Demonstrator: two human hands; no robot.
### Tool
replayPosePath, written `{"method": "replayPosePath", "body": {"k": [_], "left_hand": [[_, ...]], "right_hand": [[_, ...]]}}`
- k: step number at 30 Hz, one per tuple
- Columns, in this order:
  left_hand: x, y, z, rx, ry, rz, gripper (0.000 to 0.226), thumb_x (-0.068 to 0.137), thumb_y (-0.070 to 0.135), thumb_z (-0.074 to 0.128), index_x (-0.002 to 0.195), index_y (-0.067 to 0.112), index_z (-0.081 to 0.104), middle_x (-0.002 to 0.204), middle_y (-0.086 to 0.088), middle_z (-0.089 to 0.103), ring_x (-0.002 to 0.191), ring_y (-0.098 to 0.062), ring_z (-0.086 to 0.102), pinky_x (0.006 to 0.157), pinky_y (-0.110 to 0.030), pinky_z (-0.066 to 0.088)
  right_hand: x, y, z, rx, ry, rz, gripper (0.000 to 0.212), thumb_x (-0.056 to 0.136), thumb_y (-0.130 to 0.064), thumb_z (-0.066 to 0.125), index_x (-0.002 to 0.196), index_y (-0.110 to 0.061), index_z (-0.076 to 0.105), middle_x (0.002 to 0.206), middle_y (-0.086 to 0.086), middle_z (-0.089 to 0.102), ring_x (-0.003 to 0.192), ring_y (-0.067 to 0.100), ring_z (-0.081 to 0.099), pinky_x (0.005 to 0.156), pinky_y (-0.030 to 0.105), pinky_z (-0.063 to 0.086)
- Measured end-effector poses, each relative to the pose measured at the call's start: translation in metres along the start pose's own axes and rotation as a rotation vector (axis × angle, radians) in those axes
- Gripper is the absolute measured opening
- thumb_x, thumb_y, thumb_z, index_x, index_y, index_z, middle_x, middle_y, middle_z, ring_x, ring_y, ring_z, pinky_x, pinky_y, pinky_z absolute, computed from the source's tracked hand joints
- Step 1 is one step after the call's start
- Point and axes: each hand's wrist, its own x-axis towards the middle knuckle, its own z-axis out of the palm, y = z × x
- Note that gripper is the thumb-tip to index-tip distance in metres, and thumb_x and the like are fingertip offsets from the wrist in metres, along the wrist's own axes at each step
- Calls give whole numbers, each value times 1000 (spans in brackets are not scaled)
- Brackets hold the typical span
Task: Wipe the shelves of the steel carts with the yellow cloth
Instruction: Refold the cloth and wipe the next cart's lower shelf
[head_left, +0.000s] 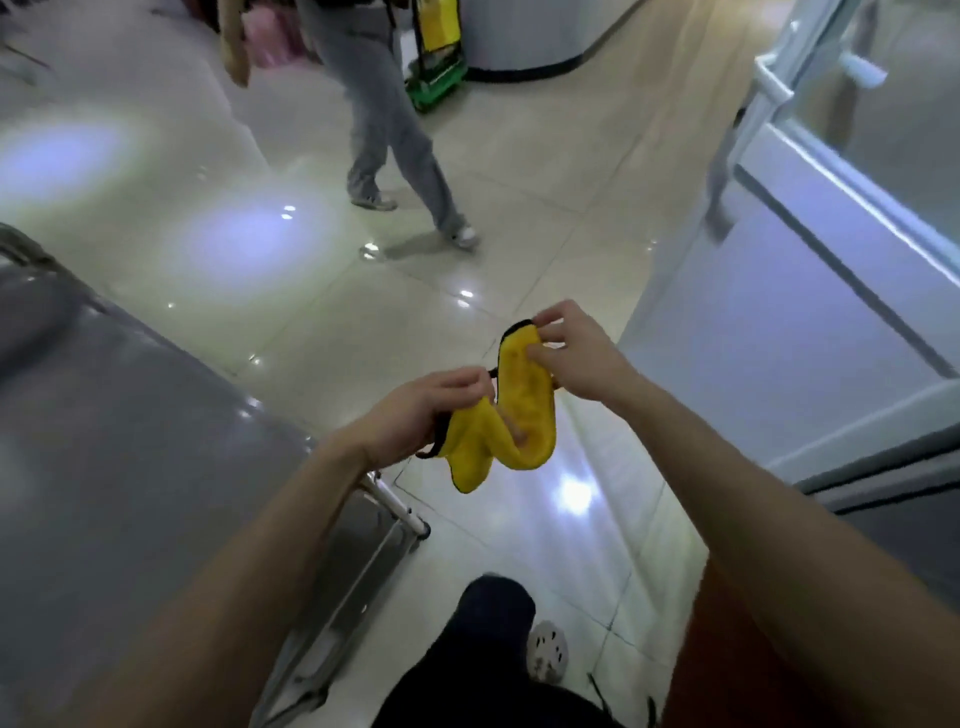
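The yellow cloth (524, 415) (black-edged, hanging in loose folds) is held in mid-air above the tiled floor (311, 312), clear of the steel cart (130, 415) at lower left. The left hand (431, 410) grips its lower bunched end; the right hand (571, 353) pinches its upper edge. A second person's legs (395, 145) stand beyond, near a green trolley (436, 88).

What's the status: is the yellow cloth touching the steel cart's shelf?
Apart. The head view shows the yellow cloth pinched in mid-air between the left hand and right hand, with bare floor visible between it and the steel cart's shelf.
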Motion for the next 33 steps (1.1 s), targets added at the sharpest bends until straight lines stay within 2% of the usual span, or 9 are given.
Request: {"method": "replayPosePath", "body": {"k": [3, 7, 11, 16, 20, 22, 26, 30, 33], "left_hand": [[18, 0, -36, 293, 355, 112, 32, 109, 29, 64, 103, -3, 63, 110, -35, 59, 95, -29, 59, 88, -44, 46], [48, -8, -93, 523, 744, 193, 5, 94, 21, 85, 94, 18, 81, 130, -2, 59, 125, -10, 58, 105, -19, 44], [82, -5, -154, 320, 935, 196, 9, 87, 28, 89, 94, 23, 86, 117, 5, 77, 110, -16, 73, 99, -37, 58], [99, 16, -221, 255, 1180, 202, 27, 87, 26, 90, 87, 52, 81, 95, 13, 80, 92, -10, 76, 87, -32, 60], [91, 15, -268, 221, 1335, 156, 17, 82, 37, 93, 89, 48, 82, 96, 8, 79, 93, -13, 75, 87, -31, 62], [81, 8, -291, 219, 1431, 89, 19, 79, 34, 96, 89, 43, 83, 95, 3, 78, 91, -19, 76, 87, -43, 65], [74, -1, -320, 311, 1476, -69, 23, 77, 29, 98, 89, 37, 80, 90, 4, 75, 84, -21, 75, 81, -55, 64], [82, 10, -327, 109, 1594, -67, 40, 64, 72, 93, 91, 46, 79, 89, 10, 79, 82, -11, 78, 78, -30, 64], [74, 8, -331, 16, 1660, -93, 64, 63, 71, 96, 119, 52, 71, 96, 3, 78, 89, -22, 80, 82, -36, 66]], "right_hand": [[61, -32, 14, -99, -238, -163, 20, 97, -15, 73, 105, -33, 67, 105, -5, 80, 98, 21, 74, 88, 44, 60], [137, -68, 39, -136, -447, -317, 20, 97, -16, 76, 105, -35, 78, 106, -4, 81, 105, 17, 76, 101, 46, 58], [207, -100, 62, -123, -509, -383, 14, 100, -22, 73, 114, -24, 76, 101, -6, 81, 101, 15, 75, 97, 44, 59], [274, -122, 77, -300, -645, -369, 97, 76, -63, 87, 155, -33, 40, 132, -10, 62, 114, 12, 64, 86, 26, 54], [346, -136, 92, -457, -620, -483, 22, 86, -33, 86, 98, -24, 70, 84, -5, 67, 81, 19, 65, 71, 36, 54], [388, -156, 101, -305, -637, -540, 19, 85, -23, 87, 82, -32, 70, 72, -11, 65, 72, 5, 61, 64, 19, 46], [452, -202, 126, -274, -890, -701, 12, 86, -21, 84, 92, -25, 75, 90, -8, 75, 95, 12, 70, 90, 37, 58], [476, -248, 170, -539, -1133, -847, 59, 74, -65, 81, 121, -37, 59, 105, -9, 65, 93, 12, 62, 74, 36, 54], [474, -274, 220, -628, -1250, -1065, 36, 89, -61, 77, 115, -37, 67, 104, -5, 68, 94, 17, 63, 78, 38, 53]]}}
